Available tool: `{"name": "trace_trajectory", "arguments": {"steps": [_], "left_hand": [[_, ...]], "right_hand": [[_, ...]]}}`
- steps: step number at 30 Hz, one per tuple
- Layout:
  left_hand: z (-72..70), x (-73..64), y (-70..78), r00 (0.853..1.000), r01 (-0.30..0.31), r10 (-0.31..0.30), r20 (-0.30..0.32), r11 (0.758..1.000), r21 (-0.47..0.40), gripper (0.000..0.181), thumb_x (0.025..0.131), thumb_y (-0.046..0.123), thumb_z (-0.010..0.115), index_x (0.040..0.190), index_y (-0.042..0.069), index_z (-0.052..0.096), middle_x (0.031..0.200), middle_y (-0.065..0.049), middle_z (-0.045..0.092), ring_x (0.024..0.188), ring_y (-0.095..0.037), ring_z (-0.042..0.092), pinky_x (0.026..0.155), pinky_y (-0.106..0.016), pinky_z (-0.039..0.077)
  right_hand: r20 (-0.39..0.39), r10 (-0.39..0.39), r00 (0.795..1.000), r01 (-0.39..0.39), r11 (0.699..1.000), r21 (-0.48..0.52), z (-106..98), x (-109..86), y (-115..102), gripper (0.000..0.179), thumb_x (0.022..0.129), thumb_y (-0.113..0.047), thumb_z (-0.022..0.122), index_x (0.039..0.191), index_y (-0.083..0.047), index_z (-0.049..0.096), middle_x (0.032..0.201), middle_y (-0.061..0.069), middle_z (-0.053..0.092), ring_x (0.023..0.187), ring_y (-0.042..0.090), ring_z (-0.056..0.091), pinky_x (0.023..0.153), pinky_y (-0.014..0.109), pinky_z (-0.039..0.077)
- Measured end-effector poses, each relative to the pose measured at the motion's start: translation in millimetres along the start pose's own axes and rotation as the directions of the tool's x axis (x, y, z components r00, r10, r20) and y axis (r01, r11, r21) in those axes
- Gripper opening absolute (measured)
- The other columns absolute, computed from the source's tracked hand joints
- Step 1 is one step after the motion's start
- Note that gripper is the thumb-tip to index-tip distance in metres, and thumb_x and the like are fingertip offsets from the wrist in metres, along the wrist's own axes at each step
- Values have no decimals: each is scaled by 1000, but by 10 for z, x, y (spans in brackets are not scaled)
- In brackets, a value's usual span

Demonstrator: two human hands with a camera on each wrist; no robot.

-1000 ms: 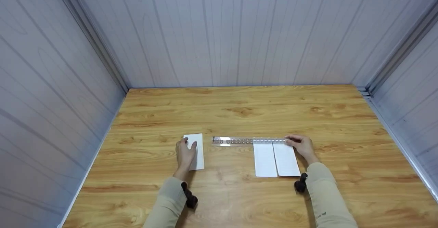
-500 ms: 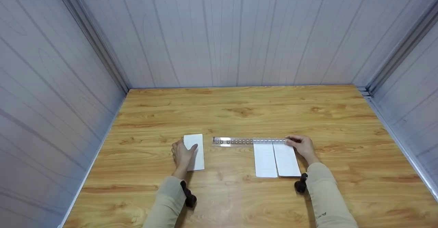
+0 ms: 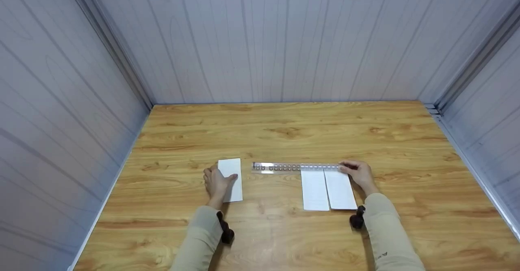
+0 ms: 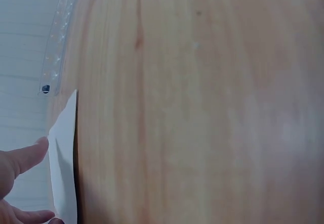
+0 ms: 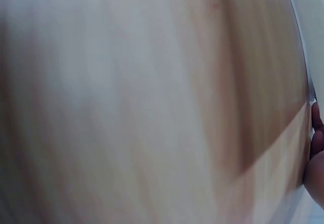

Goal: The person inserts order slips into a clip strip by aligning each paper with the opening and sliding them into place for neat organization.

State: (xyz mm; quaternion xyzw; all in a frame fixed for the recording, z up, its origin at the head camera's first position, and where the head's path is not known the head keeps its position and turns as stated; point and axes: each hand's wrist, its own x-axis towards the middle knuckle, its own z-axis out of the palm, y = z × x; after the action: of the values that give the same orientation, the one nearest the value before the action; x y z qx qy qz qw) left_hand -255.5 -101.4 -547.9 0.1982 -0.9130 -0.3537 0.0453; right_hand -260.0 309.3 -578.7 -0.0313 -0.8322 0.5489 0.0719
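Note:
At the left, my left hand (image 3: 217,185) holds a narrow white piece of paper (image 3: 232,169) by its left side, thumb laid across its face; the fingers are partly hidden. The left wrist view shows the thumb tip touching the paper (image 4: 63,168), which looks slightly bent. On the right, my right hand (image 3: 360,176) pinches the right end of a clear ruler (image 3: 284,168) with a row of cut-out shapes. That ruler lies across the top of two white sheets, a left sheet (image 3: 315,194) and a right sheet (image 3: 342,191), set side by side with a thin gap.
Everything lies on a wood-grain table (image 3: 284,133). Pale panel walls (image 3: 264,39) stand behind it and at both sides. A dark wrist device (image 3: 227,235) sits on the left wrist, another device (image 3: 357,219) on the right.
My left fingers have slid off the top of the paper to its left edge, and the thumb has shifted a little right and down. My right hand, the ruler and both sheets stay put.

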Motion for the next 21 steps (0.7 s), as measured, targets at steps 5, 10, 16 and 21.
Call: {"name": "trace_trajectory", "arguments": {"steps": [5, 10, 16, 21], "left_hand": [[14, 2, -10, 1000, -3, 3, 8, 1000, 5, 74, 62, 25, 80, 119, -8, 44, 114, -26, 38, 105, -38, 38, 84, -47, 35], [23, -3, -5, 1000, -12, 12, 13, 1000, 8, 75, 62, 25, 80, 118, -9, 44, 116, -27, 37, 106, -38, 37, 86, -48, 34], [46, 4, -11, 1000, -8, 8, 16, 1000, 5, 73, 63, 24, 79, 117, -9, 43, 115, -26, 37, 106, -37, 37, 87, -47, 33], [47, 11, -8, 1000, 0, 0, 13, 1000, 18, 69, 64, 22, 79, 115, -9, 44, 112, -25, 40, 105, -36, 39, 87, -47, 33]], "right_hand": [[6, -3, 1000, 3, 1000, -11, -6, -8, -8, 22, 76, -2, 67, 96, 6, 65, 96, 19, 63, 76, -3, 54, 68, 14, 43], [2, -14, 1000, 14, 1000, -4, -12, -7, -13, 21, 76, -1, 66, 96, 6, 65, 97, 21, 62, 77, -5, 53, 69, 14, 43], [-15, -28, 999, 28, 999, 33, -5, 1, 13, 22, 75, 2, 67, 95, 10, 63, 94, 22, 62, 77, -3, 54, 69, 13, 43], [-28, -33, 999, 34, 999, 41, -1, 2, 19, 21, 74, 4, 66, 94, 12, 63, 91, 20, 63, 76, -3, 54, 68, 13, 43]]}}
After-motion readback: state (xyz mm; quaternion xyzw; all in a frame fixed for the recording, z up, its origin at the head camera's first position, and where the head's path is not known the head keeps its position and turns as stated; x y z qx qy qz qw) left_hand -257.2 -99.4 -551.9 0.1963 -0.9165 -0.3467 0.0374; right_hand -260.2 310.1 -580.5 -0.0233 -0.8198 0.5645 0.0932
